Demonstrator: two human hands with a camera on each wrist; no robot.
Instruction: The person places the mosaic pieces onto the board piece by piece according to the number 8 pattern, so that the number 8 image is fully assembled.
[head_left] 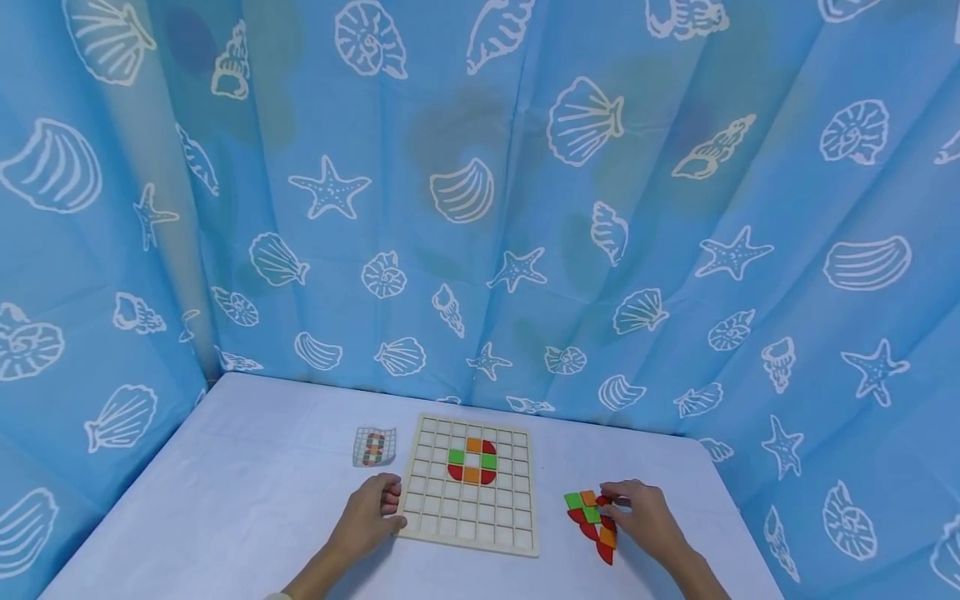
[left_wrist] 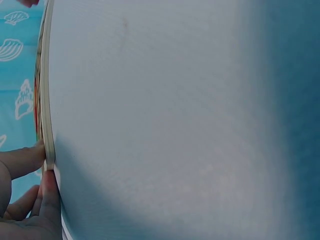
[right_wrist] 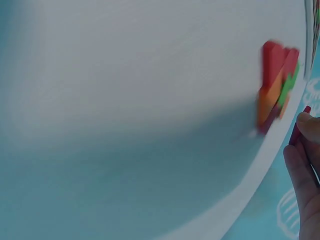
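Observation:
In the head view a pale wooden grid board [head_left: 442,506] lies on the table, with a ring of orange [head_left: 471,475], green [head_left: 456,457] and red [head_left: 488,477] flat pieces in its upper middle cells. My left hand [head_left: 363,515] grips the board's left edge near the lower corner; its thumb [left_wrist: 27,159] and fingers meet the rim in the left wrist view. To the right of the board my right hand [head_left: 643,518] is over a loose pile of red, green [head_left: 573,501] and orange pieces. Between its thumb and fingers it pinches a red piece [right_wrist: 295,135], partly hidden by them.
A small sheet [head_left: 373,447] printed with a grid and a coloured figure lies left of the board's upper part. White cloth covers the table [head_left: 255,467]. Behind it and at both sides hangs a blue curtain [head_left: 450,250] with white shells and starfish.

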